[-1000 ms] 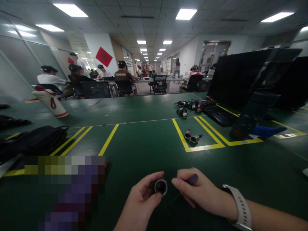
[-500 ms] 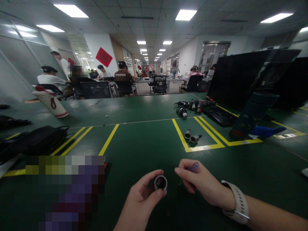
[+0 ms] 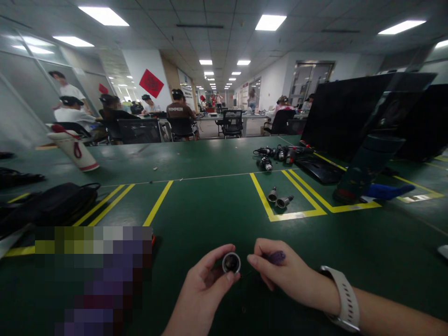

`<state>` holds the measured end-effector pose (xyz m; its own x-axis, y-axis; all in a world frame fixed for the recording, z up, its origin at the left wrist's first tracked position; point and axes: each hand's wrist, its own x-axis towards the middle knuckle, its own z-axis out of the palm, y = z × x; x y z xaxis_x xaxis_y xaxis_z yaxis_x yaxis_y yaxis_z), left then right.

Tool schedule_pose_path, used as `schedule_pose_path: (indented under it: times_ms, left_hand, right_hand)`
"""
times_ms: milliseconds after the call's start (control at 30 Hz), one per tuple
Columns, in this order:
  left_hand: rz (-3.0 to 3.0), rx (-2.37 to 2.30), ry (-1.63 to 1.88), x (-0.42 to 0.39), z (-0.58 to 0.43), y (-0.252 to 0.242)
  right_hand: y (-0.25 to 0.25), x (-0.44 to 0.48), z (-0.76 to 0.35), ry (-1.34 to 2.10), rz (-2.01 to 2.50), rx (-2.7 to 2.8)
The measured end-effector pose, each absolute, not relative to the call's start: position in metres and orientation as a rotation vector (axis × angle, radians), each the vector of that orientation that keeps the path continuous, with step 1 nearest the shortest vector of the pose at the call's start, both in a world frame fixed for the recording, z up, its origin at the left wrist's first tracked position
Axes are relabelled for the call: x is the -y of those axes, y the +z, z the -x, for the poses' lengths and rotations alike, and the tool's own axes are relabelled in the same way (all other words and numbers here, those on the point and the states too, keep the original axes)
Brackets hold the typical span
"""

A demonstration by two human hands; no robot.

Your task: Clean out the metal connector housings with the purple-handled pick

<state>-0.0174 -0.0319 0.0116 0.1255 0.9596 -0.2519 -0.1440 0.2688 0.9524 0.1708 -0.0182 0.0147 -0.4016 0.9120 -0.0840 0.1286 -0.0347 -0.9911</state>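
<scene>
Green table marked with yellow lines, in an open office. One small cylinder, metal-rimmed with its open end toward the camera, is at 6 o'clock near the table's edge. It is pinched between the thumb and fingers of the left hand. Just beside it at 3 o'clock, the right hand is closed round one purple piece; one watch is on that wrist. Two loose metal parts lie at 1 o'clock inside a yellow box, with one heap of parts beyond them. One white cup stands at 10 o'clock, and one black bag at 9 o'clock.
</scene>
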Motion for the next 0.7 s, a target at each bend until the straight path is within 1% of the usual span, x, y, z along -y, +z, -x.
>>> schedule_pose_path:
  times_ms: [167, 300, 467, 533, 600, 700]
  left_hand:
    - [-0.963, -1.17, 1.027, 0.028, 0.02, 0.009]
    - [-0.937, -1.169, 1.079, 0.025, 0.021, 0.01]
    - [-0.942, -1.198, 1.098, 0.025, 0.022, 0.011]
    - [-0.97, -1.214, 1.097, 0.025, 0.022, 0.01]
    - [-1.006, -1.219, 1.095, 0.025, 0.022, 0.008]
    - [-1.042, -1.213, 1.098, 0.025, 0.022, 0.005]
  right_hand:
    - [0.002, 0.017, -0.164, 1.764, 1.087, 1.193]
    - [-0.002, 0.013, -0.163, 1.853, 1.076, 1.034]
    - [0.009, 0.013, -0.17, 1.918, 0.986, 0.948]
    - [0.015, 0.016, -0.173, 1.849, 0.949, 0.944]
    - [0.019, 0.023, -0.175, 1.696, 0.915, 1.057]
    - [0.022, 0.035, -0.177, 1.331, 0.907, 1.489]
